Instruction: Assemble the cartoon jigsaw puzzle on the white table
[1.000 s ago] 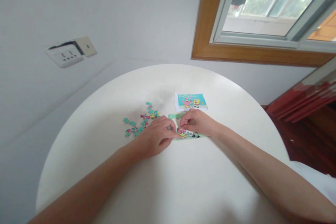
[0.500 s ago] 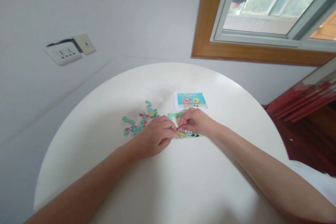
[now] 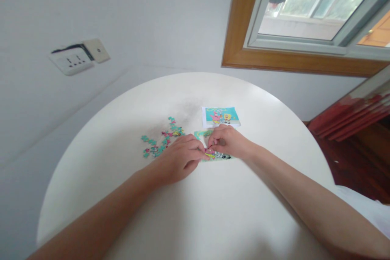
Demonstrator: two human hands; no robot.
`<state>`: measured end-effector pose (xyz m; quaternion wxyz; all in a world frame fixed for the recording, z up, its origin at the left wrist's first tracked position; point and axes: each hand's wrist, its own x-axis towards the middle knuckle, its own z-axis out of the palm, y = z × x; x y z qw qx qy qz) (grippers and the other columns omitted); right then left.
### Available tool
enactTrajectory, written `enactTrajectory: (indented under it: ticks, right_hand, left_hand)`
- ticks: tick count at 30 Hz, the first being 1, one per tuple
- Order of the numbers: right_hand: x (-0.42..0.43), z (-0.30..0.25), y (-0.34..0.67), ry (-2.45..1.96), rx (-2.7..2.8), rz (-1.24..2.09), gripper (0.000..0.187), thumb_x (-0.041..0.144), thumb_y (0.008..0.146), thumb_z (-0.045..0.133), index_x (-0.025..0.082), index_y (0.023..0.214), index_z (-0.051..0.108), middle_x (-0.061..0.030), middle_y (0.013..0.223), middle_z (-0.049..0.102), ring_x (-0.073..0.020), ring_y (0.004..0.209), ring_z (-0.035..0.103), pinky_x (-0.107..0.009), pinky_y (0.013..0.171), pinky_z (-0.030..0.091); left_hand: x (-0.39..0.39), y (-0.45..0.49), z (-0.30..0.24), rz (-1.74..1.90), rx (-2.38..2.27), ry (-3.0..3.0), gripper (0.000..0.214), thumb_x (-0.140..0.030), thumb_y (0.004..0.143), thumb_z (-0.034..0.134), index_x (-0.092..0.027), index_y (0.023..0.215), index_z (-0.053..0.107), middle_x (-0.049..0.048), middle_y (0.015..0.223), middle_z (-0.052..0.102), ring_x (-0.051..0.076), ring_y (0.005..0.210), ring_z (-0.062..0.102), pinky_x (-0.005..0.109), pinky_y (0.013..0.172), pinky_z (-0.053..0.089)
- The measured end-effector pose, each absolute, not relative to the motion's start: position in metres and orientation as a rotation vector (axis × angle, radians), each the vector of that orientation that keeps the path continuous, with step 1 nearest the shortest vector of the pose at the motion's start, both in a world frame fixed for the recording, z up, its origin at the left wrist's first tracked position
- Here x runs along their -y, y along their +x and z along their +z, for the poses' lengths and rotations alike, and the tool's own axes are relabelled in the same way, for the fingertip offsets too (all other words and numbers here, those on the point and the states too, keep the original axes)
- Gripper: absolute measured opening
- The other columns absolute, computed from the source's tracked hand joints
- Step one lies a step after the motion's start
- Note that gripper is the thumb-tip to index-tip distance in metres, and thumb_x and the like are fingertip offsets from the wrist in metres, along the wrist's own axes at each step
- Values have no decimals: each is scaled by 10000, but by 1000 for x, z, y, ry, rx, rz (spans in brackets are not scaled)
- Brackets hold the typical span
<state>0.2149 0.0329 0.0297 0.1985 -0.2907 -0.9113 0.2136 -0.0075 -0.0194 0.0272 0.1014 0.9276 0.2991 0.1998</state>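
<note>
A partly assembled jigsaw puzzle (image 3: 210, 159) lies flat on the table, mostly covered by my hands. My left hand (image 3: 184, 156) rests over its left side, fingers stretched out and fingertips touching the pink and yellow part. My right hand (image 3: 227, 140) is above the puzzle's middle, thumb and forefinger pinched on a small puzzle piece that is largely hidden at the fingertips. Loose puzzle pieces (image 3: 160, 149), teal, pink and yellow, are scattered left of my left hand. Behind my right hand lies a picture card (image 3: 222, 117) with cartoon figures on teal.
The round white table (image 3: 195, 219) stands against a pale wall (image 3: 152, 20). A socket plate (image 3: 73, 61) is on the wall at left. A wood-framed window (image 3: 300, 59) is at upper right, and a red curtain (image 3: 344, 120) hangs right of the table.
My hands stay almost in place. My right fingertips have shifted very slightly against the puzzle; the loose pieces and picture card have not moved.
</note>
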Motion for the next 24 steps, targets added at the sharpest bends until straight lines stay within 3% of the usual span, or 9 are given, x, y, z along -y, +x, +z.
enactTrajectory:
  ticks: [12,24]
  right_hand:
    - [-33,42,224,-839,2543,594,116,174,839,603,187,868,714,-38,803,664,-158,823,577,-274,807,392]
    - [-28,44,223,-925,2598,572,88,167,798,652,204,830,725,-37,826,669,-167,851,585,-281,802,392]
  left_hand:
    - [20,-8,28,580,-897,2729,295,-117,867,474,-246,1012,695,42,992,653,189,956,526,359,921,400]
    - [19,-7,27,600,-889,2703,301,-118,864,467,-247,1010,697,43,982,648,186,948,525,355,919,398]
